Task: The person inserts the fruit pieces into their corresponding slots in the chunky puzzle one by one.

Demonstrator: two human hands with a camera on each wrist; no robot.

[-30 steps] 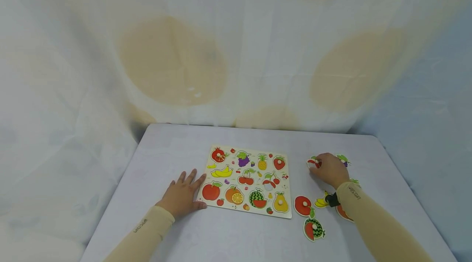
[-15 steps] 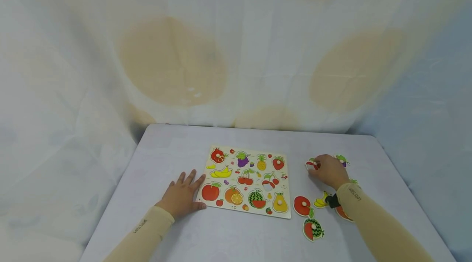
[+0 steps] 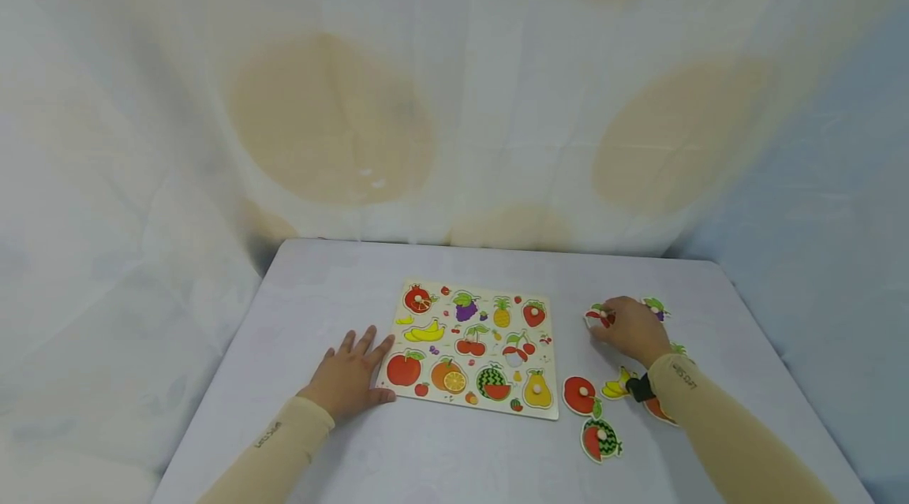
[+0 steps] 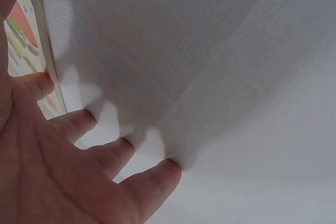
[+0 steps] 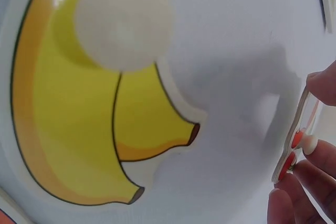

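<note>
My right hand (image 3: 632, 328) pinches a knobbed puzzle piece with red fruit on it (image 5: 290, 157) at the right of the table. In the right wrist view this piece stands tilted, with a finger at its pale knob and the thumb at its upper edge. My left hand (image 3: 344, 379) lies with spread fingers at the left edge of the fruit puzzle board (image 3: 465, 403). Its thumb reaches the board's near left corner, and the other fingertips rest on the cloth in the left wrist view. A banana piece (image 5: 68, 114) lies under my right wrist.
Right of the board lie an apple piece (image 3: 581, 395), a watermelon piece (image 3: 600, 439) and a grape piece (image 3: 654, 308). An orange-coloured piece (image 3: 659, 411) is partly hidden by my right sleeve. Pale curtains (image 3: 497, 94) hang behind the table.
Little differs. The right hand and the piece it pinches sit slightly further left in the head view, and the whole scene has shifted slightly left too. The left hand stays at the board.
</note>
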